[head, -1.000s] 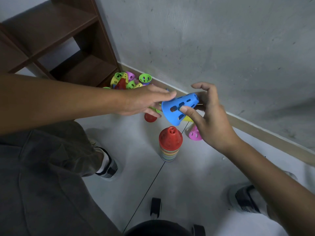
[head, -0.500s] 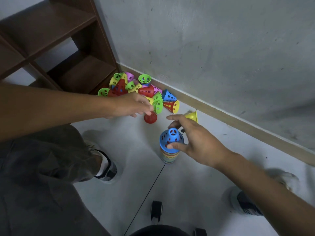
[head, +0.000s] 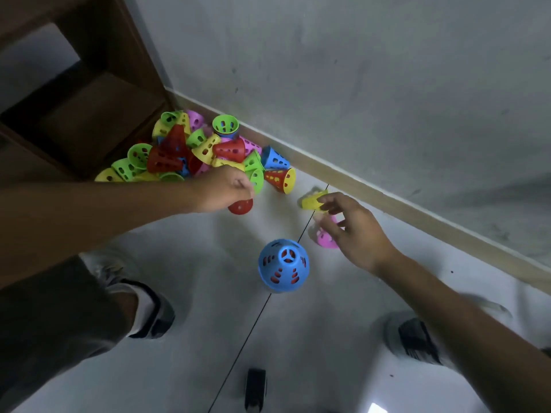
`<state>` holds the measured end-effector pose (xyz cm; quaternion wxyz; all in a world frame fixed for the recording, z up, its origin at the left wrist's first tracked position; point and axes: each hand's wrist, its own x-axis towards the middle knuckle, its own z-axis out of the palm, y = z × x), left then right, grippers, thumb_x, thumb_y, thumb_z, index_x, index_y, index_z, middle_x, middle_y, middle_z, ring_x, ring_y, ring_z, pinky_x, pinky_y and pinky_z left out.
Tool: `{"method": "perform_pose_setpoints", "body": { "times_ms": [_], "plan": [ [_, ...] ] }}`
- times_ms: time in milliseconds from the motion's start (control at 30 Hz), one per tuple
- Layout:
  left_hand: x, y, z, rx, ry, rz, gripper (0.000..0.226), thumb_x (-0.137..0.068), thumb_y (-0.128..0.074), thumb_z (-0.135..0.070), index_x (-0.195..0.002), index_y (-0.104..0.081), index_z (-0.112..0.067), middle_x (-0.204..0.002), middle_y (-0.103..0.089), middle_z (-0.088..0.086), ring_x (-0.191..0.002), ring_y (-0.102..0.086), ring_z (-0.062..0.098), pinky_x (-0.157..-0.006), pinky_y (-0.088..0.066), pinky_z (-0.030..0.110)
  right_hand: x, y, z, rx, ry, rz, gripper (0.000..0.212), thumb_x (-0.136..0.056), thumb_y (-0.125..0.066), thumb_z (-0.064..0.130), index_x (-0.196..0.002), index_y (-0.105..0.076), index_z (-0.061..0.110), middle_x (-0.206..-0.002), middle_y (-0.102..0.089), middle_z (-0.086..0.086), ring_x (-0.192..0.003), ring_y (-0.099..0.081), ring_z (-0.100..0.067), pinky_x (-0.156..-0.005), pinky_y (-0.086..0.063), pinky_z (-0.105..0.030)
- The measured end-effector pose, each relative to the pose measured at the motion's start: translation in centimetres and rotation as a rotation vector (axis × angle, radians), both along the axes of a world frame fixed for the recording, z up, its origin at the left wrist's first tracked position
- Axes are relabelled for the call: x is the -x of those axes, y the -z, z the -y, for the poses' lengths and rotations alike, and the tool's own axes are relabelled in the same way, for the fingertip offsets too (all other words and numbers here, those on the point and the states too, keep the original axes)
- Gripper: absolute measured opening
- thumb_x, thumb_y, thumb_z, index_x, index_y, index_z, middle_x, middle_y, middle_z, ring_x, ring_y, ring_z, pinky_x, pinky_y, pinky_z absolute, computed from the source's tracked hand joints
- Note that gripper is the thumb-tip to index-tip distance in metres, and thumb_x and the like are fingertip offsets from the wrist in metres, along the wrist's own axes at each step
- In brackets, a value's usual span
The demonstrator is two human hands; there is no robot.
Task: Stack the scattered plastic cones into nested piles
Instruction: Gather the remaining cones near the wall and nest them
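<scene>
Below, I see my right hand [head: 351, 231] pinching a yellow cone [head: 311, 201]; my left hand [head: 222, 189], fingers curled, grips a red cone [head: 241, 206] beside the blue-topped stack [head: 283, 265].

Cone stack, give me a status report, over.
Right hand fingers pinch yellow cone. Left hand grips red cone. Blue cone tops the stack. Path clear.

A bare indoor room: concrete wall [head: 357, 70], skirting board [head: 387, 201], wooden shelf unit [head: 89, 114].

Our right hand [head: 354, 231] touches a blurred yellow cone [head: 311, 201]; our left hand [head: 222, 189] apparently grips a red cone [head: 241, 206] beside the blue-topped stack [head: 283, 265].
</scene>
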<state>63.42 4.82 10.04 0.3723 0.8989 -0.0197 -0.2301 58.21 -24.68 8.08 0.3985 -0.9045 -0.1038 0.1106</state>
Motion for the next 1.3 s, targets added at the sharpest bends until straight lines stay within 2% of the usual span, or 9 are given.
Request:
{"method": "perform_pose_setpoints", "body": {
  "times_ms": [167,267,467,633,767,933,1167,1233,1300],
  "plan": [
    [-2.0,5.7,-0.3,-0.186,0.052,0.186,0.029,-0.090,-0.074,-0.022,-0.116,-0.069,-0.012,-0.112,-0.052,-0.001,-0.104,-0.055,0.016,-0.085,-0.043,0.022,-1.9,5.6,0.9,0.245,0.046,-0.020,0.046,-0.095,-0.060,0.044,-0.137,-0.052,0.027,-0.141,-0.046,-0.007,-0.131,-0.040,-0.029,-0.100,-0.033,-0.031],
    [-2.7,8.4,-0.6,-0.260,0.045,0.217,0.036,-0.087,-0.075,-0.024,-0.120,-0.067,-0.016,-0.127,-0.048,0.007,-0.116,-0.052,0.026,-0.102,-0.044,0.035,-2.7,7.8,0.7,0.331,0.049,-0.096,0.053,-0.095,-0.061,0.050,-0.143,-0.046,0.033,-0.156,-0.027,-0.007,-0.143,-0.022,-0.031,-0.108,-0.037,-0.045],
    [-3.7,11.6,-0.6,-0.390,-0.006,0.177,0.052,-0.086,-0.072,-0.025,-0.134,-0.057,-0.019,-0.141,-0.041,0.012,-0.130,-0.039,0.035,-0.107,-0.040,0.043,-4.2,11.4,0.5,0.381,0.049,-0.150,0.071,-0.090,-0.069,0.047,-0.151,-0.034,0.039,-0.166,-0.006,-0.003,-0.151,-0.006,-0.033,-0.109,-0.038,-0.058],
    [-3.8,13.8,-1.7,-0.347,-0.032,0.103,0.051,-0.082,-0.077,-0.022,-0.128,-0.056,-0.012,-0.134,-0.048,0.015,-0.124,-0.047,0.036,-0.107,-0.042,0.046,-5.3,13.4,0.8,0.340,0.038,-0.147,0.078,-0.086,-0.077,0.038,-0.152,-0.035,0.033,-0.164,-0.016,-0.005,-0.147,-0.018,-0.032,-0.105,-0.042,-0.055],
    [-3.1,14.5,-2.5,-0.330,-0.029,0.058,0.043,-0.084,-0.078,-0.018,-0.121,-0.057,-0.011,-0.126,-0.056,0.013,-0.113,-0.056,0.033,-0.097,-0.048,0.044,-5.5,14.4,1.0,0.314,0.003,-0.111,0.076,-0.086,-0.076,0.040,-0.150,-0.039,0.022,-0.153,-0.035,-0.006,-0.135,-0.032,-0.028,-0.102,-0.045,-0.048],
    [-2.2,14.3,-3.4,-0.328,-0.008,0.074,0.039,-0.084,-0.080,-0.022,-0.116,-0.060,-0.011,-0.110,-0.067,0.010,-0.103,-0.061,0.032,-0.086,-0.049,0.040,-5.8,14.2,1.1,0.351,-0.034,-0.113,0.069,-0.090,-0.071,0.044,-0.145,-0.044,0.014,-0.144,-0.041,-0.007,-0.125,-0.039,-0.027,-0.099,-0.043,-0.041],
    [-1.5,8.9,-3.2,-0.158,0.077,0.122,0.026,-0.084,-0.079,-0.031,-0.098,-0.059,-0.025,-0.091,-0.065,-0.002,-0.084,-0.063,0.019,-0.079,-0.056,0.044,-5.8,12.2,0.8,0.307,0.023,-0.137,0.070,-0.083,-0.079,0.037,-0.140,-0.049,0.009,-0.139,-0.043,-0.010,-0.112,-0.053,-0.026,-0.097,-0.051,-0.041],
    [-1.2,6.2,-2.6,-0.089,0.109,0.124,0.025,-0.083,-0.080,-0.030,-0.098,-0.061,-0.024,-0.089,-0.068,-0.004,-0.084,-0.066,0.015,-0.081,-0.057,0.044,-5.8,11.3,0.5,0.284,0.064,-0.138,0.070,-0.084,-0.080,0.030,-0.142,-0.047,0.005,-0.140,-0.042,-0.011,-0.107,-0.053,-0.021,-0.092,-0.050,-0.033],
    [-0.9,2.9,-2.0,0.017,0.096,0.081,0.026,-0.082,-0.082,-0.028,-0.101,-0.065,-0.022,-0.092,-0.072,-0.004,-0.089,-0.070,0.012,-0.086,-0.058,0.045,-5.6,10.0,0.1,0.186,0.131,-0.187,0.071,-0.085,-0.079,0.025,-0.144,-0.044,0.008,-0.142,-0.040,-0.007,-0.108,-0.056,-0.022,-0.092,-0.054,-0.037]
  ]
}}
